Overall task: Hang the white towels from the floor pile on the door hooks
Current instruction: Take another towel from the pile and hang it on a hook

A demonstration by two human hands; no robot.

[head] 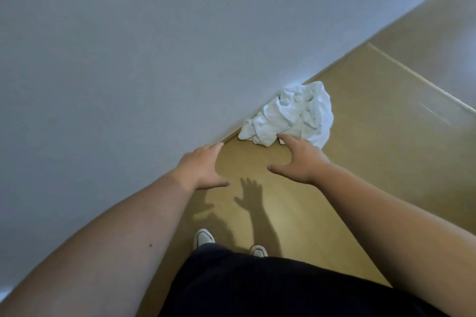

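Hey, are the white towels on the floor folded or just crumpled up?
Crumpled. The white towels lie in a loose, wrinkled heap on the floor against the wall, with no flat folds or squared edges.

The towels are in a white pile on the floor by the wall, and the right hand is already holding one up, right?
Not quite. In the head view the right hand is open and holds nothing. The towels do lie in a white pile on the floor by the wall.
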